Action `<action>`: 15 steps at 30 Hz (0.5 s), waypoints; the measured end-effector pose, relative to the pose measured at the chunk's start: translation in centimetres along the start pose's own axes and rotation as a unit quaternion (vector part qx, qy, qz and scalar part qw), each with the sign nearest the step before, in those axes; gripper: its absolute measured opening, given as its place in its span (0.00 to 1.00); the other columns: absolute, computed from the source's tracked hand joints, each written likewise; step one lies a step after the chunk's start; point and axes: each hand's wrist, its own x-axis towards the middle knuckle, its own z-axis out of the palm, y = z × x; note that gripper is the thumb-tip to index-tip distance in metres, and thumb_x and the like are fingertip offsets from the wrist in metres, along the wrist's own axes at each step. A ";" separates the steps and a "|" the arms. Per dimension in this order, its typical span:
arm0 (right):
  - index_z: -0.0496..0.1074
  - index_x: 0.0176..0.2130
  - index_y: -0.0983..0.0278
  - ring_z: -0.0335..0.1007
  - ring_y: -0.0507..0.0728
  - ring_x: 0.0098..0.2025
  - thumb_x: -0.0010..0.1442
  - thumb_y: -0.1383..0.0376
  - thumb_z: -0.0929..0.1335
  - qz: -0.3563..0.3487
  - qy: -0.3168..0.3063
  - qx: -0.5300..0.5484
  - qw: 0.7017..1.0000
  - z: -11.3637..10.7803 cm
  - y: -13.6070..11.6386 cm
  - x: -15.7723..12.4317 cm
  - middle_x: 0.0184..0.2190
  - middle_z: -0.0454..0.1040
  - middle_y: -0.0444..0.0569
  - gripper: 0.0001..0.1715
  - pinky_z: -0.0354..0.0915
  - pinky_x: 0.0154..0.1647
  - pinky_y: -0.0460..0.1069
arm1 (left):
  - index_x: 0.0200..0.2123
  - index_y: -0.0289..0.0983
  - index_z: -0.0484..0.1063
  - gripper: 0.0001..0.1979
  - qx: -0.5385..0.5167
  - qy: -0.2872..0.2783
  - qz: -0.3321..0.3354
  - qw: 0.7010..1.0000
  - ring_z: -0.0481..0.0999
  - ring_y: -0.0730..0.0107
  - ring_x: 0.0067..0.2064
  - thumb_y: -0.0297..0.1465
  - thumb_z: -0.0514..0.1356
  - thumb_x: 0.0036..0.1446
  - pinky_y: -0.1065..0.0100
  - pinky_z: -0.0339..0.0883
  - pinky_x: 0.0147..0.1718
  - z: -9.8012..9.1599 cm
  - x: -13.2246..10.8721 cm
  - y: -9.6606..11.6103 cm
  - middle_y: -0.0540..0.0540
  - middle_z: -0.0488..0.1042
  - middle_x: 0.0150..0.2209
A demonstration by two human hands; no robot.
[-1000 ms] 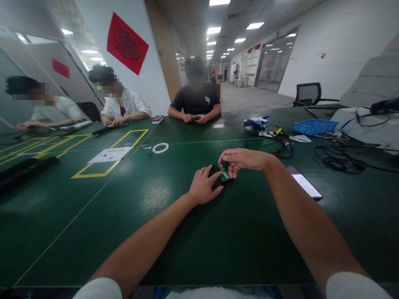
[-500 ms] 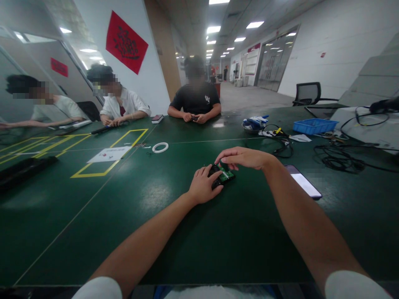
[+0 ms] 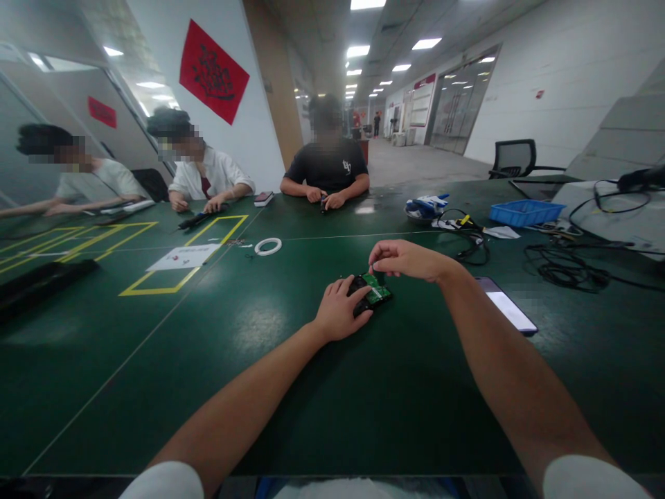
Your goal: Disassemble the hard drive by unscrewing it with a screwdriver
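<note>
My left hand (image 3: 340,310) rests on the green table (image 3: 291,388), fingers curled over a small black device with a green circuit board (image 3: 375,291) exposed on top. My right hand (image 3: 402,258) hovers just above and behind the board, lifted off it, its thumb and fingers pinched together on something too small to make out. A smartphone (image 3: 506,312) with a lit screen lies face up just right of my right forearm.
A white tape ring (image 3: 267,246) and a paper sheet (image 3: 183,257) inside a yellow taped rectangle lie to the far left. Tangled black cables (image 3: 564,267), a blue tray (image 3: 524,211) and blue-white gloves (image 3: 424,206) sit at right. Two people sit across the table working on small parts.
My right hand rose off the circuit board and closed into a pinch, uncovering more of the green board. The left hand stayed put on the device.
</note>
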 end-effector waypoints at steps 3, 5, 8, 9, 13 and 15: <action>0.73 0.47 0.64 0.64 0.49 0.26 0.58 0.61 0.69 0.005 -0.004 0.006 1.000 -0.2 0.2 0.1 0.35 0.76 0.47 0.17 0.59 0.24 0.44 | 0.65 0.51 0.64 0.31 0.001 0.003 0.002 1.000 0.58 0.42 0.66 0.50 0.59 0.60 0.43 0.54 0.61 0.0 0.0 0.0 0.40 0.55 0.68; 0.74 0.48 0.63 0.62 0.48 0.25 0.59 0.61 0.68 0.006 -0.018 0.011 1.000 -0.3 0.2 0.1 0.32 0.74 0.45 0.17 0.57 0.22 0.43 | 0.65 0.50 0.65 0.31 -0.002 0.005 0.000 1.000 0.58 0.42 0.66 0.50 0.59 0.60 0.43 0.54 0.61 -0.1 0.0 0.1 0.40 0.55 0.68; 0.76 0.44 0.65 0.61 0.48 0.23 0.61 0.60 0.67 0.010 -0.037 0.015 0.999 -0.2 0.2 0.1 0.25 0.70 0.43 0.15 0.55 0.20 0.43 | 0.65 0.50 0.64 0.31 -0.008 0.000 -0.002 1.000 0.57 0.42 0.66 0.50 0.59 0.60 0.43 0.53 0.62 -0.2 -0.1 0.1 0.41 0.55 0.69; 0.76 0.42 0.65 0.61 0.48 0.23 0.61 0.60 0.67 0.013 -0.039 0.016 0.999 -0.2 0.2 0.1 0.23 0.70 0.43 0.14 0.54 0.20 0.42 | 0.65 0.51 0.64 0.31 -0.008 -0.003 -0.002 1.000 0.57 0.42 0.66 0.50 0.59 0.60 0.43 0.53 0.62 -0.2 -0.1 0.1 0.41 0.55 0.69; 0.74 0.37 0.66 0.62 0.47 0.21 0.61 0.60 0.66 0.018 -0.037 0.043 0.998 0.1 0.2 0.2 0.27 0.75 0.45 0.12 0.54 0.18 0.42 | 0.65 0.51 0.64 0.31 0.000 -0.005 -0.005 1.000 0.57 0.42 0.66 0.50 0.59 0.61 0.43 0.54 0.62 -0.3 0.0 0.2 0.41 0.54 0.69; 0.73 0.37 0.66 0.63 0.46 0.21 0.61 0.61 0.66 0.020 -0.044 0.063 0.997 0.2 0.2 0.2 0.35 0.79 0.49 0.10 0.56 0.17 0.42 | 0.65 0.51 0.64 0.31 0.003 -0.006 -0.007 1.000 0.57 0.42 0.66 0.50 0.59 0.61 0.43 0.53 0.62 -0.3 0.0 0.2 0.41 0.55 0.69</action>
